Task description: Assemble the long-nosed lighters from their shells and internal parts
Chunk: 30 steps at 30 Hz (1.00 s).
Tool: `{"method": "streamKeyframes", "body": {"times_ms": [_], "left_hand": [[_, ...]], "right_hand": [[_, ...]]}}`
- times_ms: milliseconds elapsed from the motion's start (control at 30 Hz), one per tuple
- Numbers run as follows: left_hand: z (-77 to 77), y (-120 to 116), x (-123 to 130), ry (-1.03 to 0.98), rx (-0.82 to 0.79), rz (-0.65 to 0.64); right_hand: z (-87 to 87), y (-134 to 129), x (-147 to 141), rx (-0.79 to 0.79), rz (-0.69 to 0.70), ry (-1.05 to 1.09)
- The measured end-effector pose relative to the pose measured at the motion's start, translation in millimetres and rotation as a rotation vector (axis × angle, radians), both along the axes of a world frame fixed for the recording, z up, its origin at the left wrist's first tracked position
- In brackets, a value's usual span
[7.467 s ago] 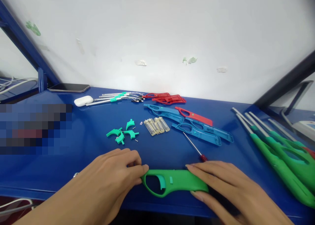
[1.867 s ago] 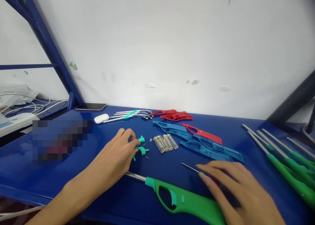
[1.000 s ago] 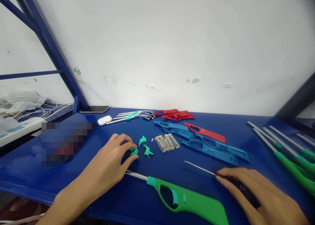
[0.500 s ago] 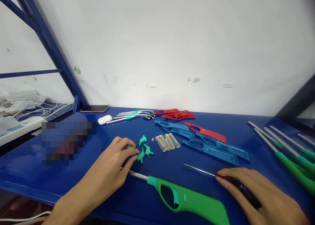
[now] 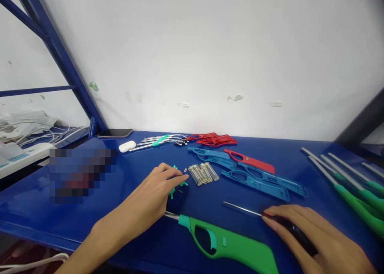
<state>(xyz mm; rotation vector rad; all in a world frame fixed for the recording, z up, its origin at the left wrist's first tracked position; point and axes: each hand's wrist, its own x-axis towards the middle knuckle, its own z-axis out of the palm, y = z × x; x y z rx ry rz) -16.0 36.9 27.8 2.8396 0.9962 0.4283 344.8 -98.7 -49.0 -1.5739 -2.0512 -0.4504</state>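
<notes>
Over a small group of turquoise trigger pieces (image 5: pixel 172 193), my left hand (image 5: pixel 156 188) reaches with fingers stretched out, hiding most of them. Its thumb is out of sight, and no held thing shows. A tiny white part (image 5: pixel 185 170) lies just past its fingertips. At the right, my right hand (image 5: pixel 321 234) is wrapped round the dark handle of a screwdriver (image 5: pixel 243 208), whose thin shaft points left just above the table. Between the hands lies a long green lighter (image 5: pixel 237 244) with a turquoise trigger; my left hand covers part of its metal tube.
Several clear fuel tanks (image 5: pixel 204 174) lie mid-table, near blue casing halves (image 5: pixel 255 183) and red casing halves (image 5: pixel 252 161). Metal tubes with wires (image 5: pixel 162 140), a white case (image 5: pixel 127 146) and a phone (image 5: pixel 115 133) are behind. More green lighters (image 5: pixel 357 200) lie at the right.
My left hand has moved right and slightly farther away, now covering more of the turquoise pieces. My right hand still holds the screwdriver in nearly the same place.
</notes>
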Motion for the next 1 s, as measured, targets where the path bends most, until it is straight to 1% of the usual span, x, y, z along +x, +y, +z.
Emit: {"method": "streamKeyframes", "body": {"times_ms": [133, 233, 333, 500, 600, 700, 833, 1000], "left_hand": [[3.5, -8.2, -3.5, -0.050, 0.022, 0.031], [1.3, -7.6, -5.4, -0.033, 0.043, 0.019], [-5.8, -0.3, -2.9, 0.007, 0.055, 0.003], [-22.6, 11.2, 4.5, 0.053, 0.091, 0.031], [-26.7, 11.8, 5.8, 0.067, 0.114, 0.038], [-22.3, 10.6, 4.2, 0.043, 0.106, 0.055], [-9.2, 6.7, 0.6, -0.051, 0.039, 0.096], [9.8, -9.6, 1.4, -0.186, -0.060, 0.230]], "right_hand": [[0.9, 0.4, -0.4, 0.009, 0.017, -0.002], [0.0, 0.0, -1.1, 0.004, 0.011, 0.014], [1.4, 0.8, -2.6, 0.032, 0.029, 0.002], [6.0, 4.1, -5.4, 0.080, 0.038, -0.003], [6.6, 4.4, -5.8, 0.076, 0.032, -0.015], [7.8, 3.4, -6.9, 0.070, 0.027, -0.014], [12.5, 2.6, -11.8, 0.060, -0.011, 0.092], [16.3, 1.0, -16.1, 0.049, -0.028, 0.254]]}}
